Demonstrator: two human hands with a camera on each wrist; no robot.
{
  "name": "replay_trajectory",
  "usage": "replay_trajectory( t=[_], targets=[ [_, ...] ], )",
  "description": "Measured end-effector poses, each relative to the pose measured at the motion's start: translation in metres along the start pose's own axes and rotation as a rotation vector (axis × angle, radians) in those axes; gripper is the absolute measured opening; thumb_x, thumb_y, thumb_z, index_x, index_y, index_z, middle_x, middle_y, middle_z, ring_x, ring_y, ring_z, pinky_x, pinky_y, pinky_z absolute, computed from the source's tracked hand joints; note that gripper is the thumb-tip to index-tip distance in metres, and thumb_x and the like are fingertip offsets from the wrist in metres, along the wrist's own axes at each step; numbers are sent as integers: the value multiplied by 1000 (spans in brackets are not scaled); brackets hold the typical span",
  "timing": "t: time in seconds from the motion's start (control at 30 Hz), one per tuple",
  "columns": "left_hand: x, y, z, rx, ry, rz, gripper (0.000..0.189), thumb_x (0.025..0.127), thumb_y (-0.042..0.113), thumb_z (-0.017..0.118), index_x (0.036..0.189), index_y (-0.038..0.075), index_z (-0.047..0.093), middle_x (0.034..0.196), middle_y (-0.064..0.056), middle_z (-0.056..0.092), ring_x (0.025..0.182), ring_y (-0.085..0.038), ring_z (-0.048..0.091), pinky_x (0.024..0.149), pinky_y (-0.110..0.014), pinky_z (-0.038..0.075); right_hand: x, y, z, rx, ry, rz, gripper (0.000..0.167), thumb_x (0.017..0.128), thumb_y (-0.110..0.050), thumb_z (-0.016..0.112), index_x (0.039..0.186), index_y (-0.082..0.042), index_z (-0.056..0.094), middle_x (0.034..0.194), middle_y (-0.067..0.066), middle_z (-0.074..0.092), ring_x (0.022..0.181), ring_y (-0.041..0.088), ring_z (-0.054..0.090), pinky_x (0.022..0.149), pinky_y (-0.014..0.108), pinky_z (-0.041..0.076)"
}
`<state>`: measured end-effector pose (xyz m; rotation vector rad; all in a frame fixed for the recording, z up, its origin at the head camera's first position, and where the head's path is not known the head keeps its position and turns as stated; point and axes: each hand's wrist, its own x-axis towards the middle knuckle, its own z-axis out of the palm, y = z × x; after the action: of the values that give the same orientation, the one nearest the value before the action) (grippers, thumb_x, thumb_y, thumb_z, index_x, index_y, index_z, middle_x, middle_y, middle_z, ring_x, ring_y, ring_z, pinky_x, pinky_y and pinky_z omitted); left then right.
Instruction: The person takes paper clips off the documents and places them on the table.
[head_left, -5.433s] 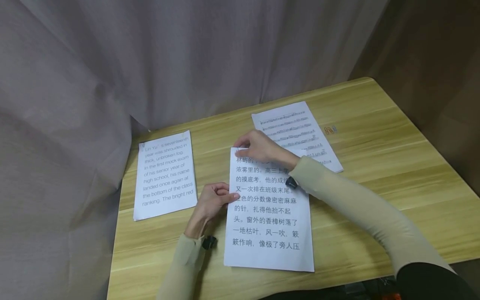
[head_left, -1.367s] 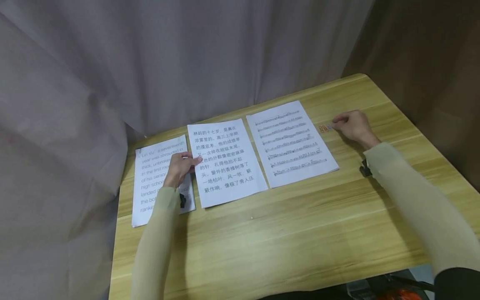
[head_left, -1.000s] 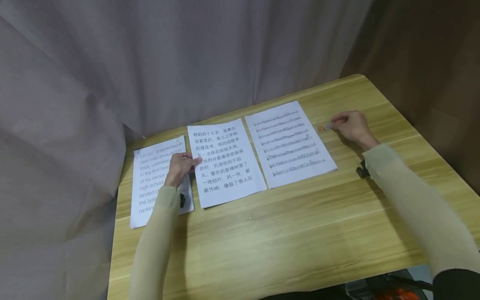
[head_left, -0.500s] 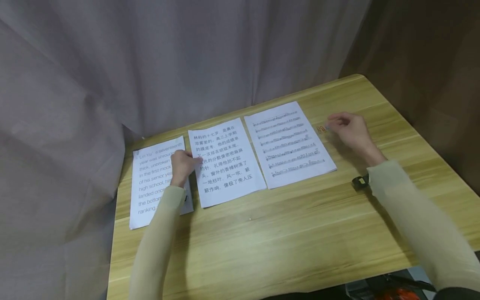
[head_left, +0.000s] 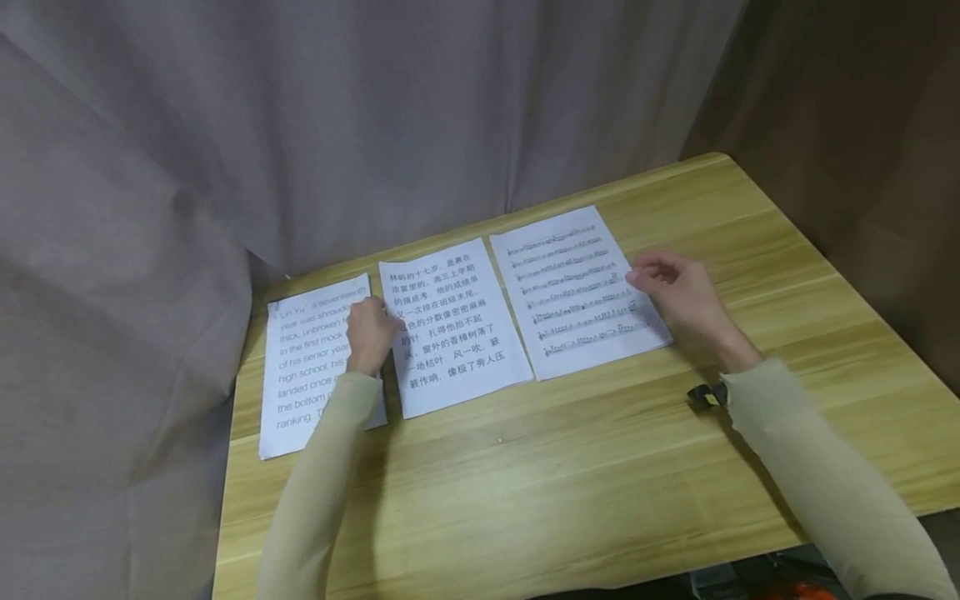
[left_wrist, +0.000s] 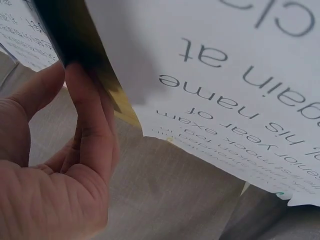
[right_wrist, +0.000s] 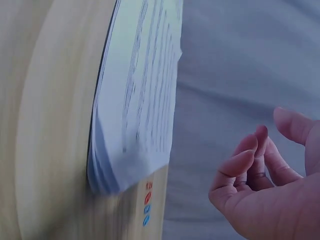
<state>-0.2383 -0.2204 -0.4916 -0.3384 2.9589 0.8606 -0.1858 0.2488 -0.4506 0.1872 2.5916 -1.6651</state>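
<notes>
In the head view, my left hand (head_left: 371, 335) is at the left edge of the middle stack of paper (head_left: 461, 350), printed with Chinese text. The left wrist view shows its thumb and fingers (left_wrist: 92, 115) pinching that edge. My right hand (head_left: 690, 304) hangs by the right edge of the sheet music (head_left: 577, 292). In the right wrist view, that hand's thumb and curved fingers stand apart with nothing between them. Red and blue paper clips (right_wrist: 147, 202) lie on the table beyond the music; the hand hides them in the head view.
A stack with English text (head_left: 307, 367), clipped at its top left corner, lies at the left, partly under my left hand and sleeve. Grey curtain (head_left: 375, 125) hangs behind the wooden table (head_left: 525, 492). A dark wrist camera (head_left: 707, 396) sits at my right wrist.
The Chinese-text stack has gone from the table's middle to between the other two. My right hand went to the paper clips, then came back left and nearer, to the sheet music's edge.
</notes>
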Motion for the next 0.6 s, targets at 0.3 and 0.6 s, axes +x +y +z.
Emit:
replay_trajectory(
  t=[0.3, 0.6],
  targets=[
    [-11, 6, 2, 50, 33, 20, 20, 92, 2, 80, 108, -8, 74, 95, -23, 77, 73, -29, 69, 63, -34, 59, -25, -24, 13, -44, 5, -113, 41, 107, -32, 72, 137, -4, 71, 101, -22, 67, 100, -1, 64, 86, 10, 51],
    [-16, 2, 3, 38, 68, 67, 31, 93, 5, 80, 120, -10, 74, 119, -31, 78, 96, -41, 78, 83, -46, 67, -51, -59, 55, 52, -65, -220, 23, 106, -18, 72, 124, -4, 76, 95, -14, 69, 89, 6, 63, 81, 15, 51]
  ],
)
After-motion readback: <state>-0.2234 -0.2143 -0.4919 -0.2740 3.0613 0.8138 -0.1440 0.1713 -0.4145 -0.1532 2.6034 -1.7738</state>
